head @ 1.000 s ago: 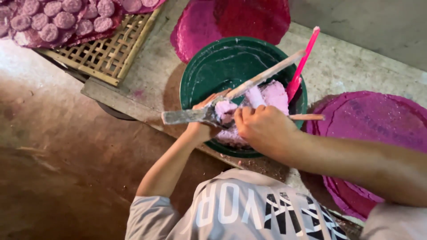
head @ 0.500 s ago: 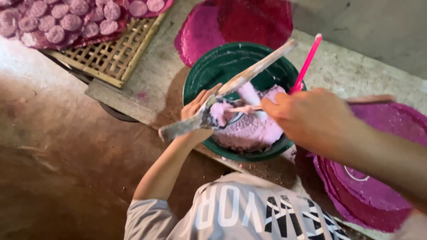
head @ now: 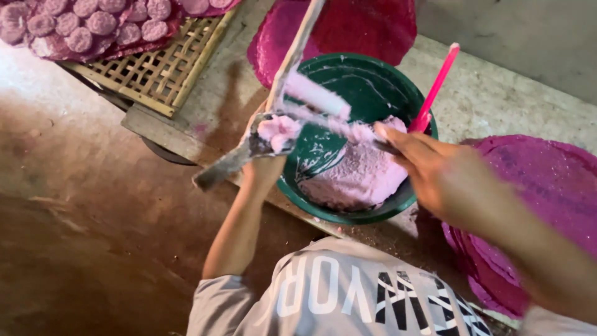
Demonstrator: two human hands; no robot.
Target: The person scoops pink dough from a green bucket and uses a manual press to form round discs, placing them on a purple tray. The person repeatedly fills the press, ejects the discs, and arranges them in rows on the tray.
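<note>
Dough (head: 277, 129), soft and sticky, sits on the scraper (head: 239, 155) our left hand (head: 264, 168) grips above the green bowl (head: 360, 214); our right hand (head: 444, 177) pinches a stick (head: 329, 121) across it.

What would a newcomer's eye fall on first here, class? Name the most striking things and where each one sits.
The green bowl at centre, holding pink dough. Over its left rim the left hand grips a dough-smeared metal tool; the right hand reaches in from the right. Purple sheets lie stacked at right.
</note>
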